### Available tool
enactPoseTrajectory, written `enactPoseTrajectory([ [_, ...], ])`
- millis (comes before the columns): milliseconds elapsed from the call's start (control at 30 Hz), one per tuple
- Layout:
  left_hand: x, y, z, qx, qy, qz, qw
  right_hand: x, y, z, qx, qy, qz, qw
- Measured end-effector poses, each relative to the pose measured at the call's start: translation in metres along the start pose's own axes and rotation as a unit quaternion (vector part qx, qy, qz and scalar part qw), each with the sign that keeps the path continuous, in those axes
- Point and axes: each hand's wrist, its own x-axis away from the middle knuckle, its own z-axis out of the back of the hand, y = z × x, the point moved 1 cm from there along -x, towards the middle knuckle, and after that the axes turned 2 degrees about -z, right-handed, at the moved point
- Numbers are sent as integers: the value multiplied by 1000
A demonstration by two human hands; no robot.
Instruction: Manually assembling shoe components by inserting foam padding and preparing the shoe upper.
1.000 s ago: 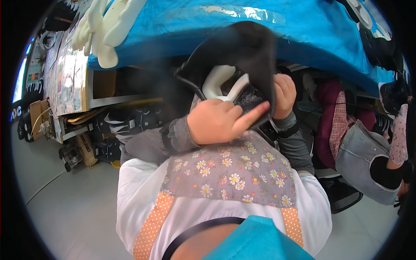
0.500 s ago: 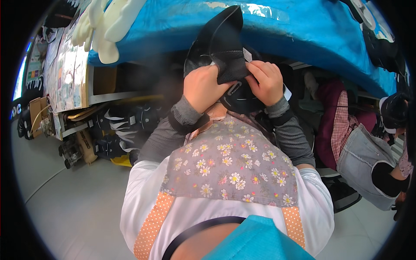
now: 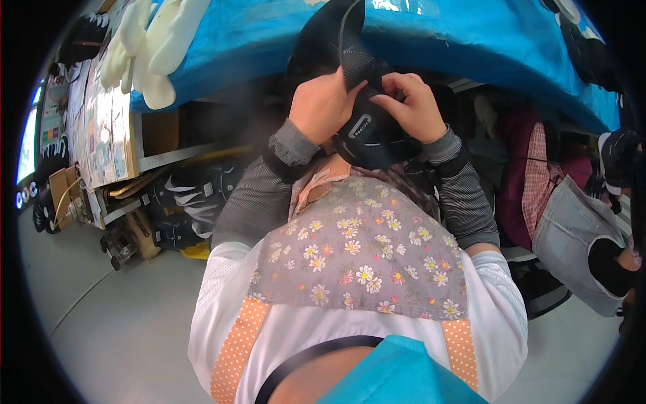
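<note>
A black piece that looks like a shoe upper (image 3: 356,141), with a pale oval mark and a mesh flap, is in front of me at the table's near edge. Its pointed end rises over the blue cover. My left hand (image 3: 319,104) is closed on the folded mesh part, thumb along its edge. On the other side, my right hand (image 3: 414,108) has its thumb and forefinger apart, close against the black material. I see nothing held between them. Both hands hide parts of the piece.
A blue-covered table (image 3: 457,50) spans the far side. Pale foam-like shapes (image 3: 158,54) hang over its left corner. Black and white items (image 3: 192,195) fill a low shelf at left. Another person's grey denim garment (image 3: 572,232) shows at right.
My right hand has let go of the mesh part, and its thumb and forefinger have parted. The black piece has shifted and folded in my left hand, its mark now more exposed.
</note>
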Motion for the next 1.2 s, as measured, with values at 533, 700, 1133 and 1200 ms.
enactPoseTrajectory([
  [533,-20,-42,-45,173,-180,209,946,-27,22,-24,99,-68,-141,983],
  [700,-6,-50,-59,172,-115,198,958,-25,26,-25,-7,-95,-182,979],
  [1133,-4,-37,-40,203,-78,187,958,-21,12,-23,-49,-66,-161,983],
  [1200,-11,-40,-43,203,-125,191,952,-25,22,-24,-35,-80,-167,982],
])
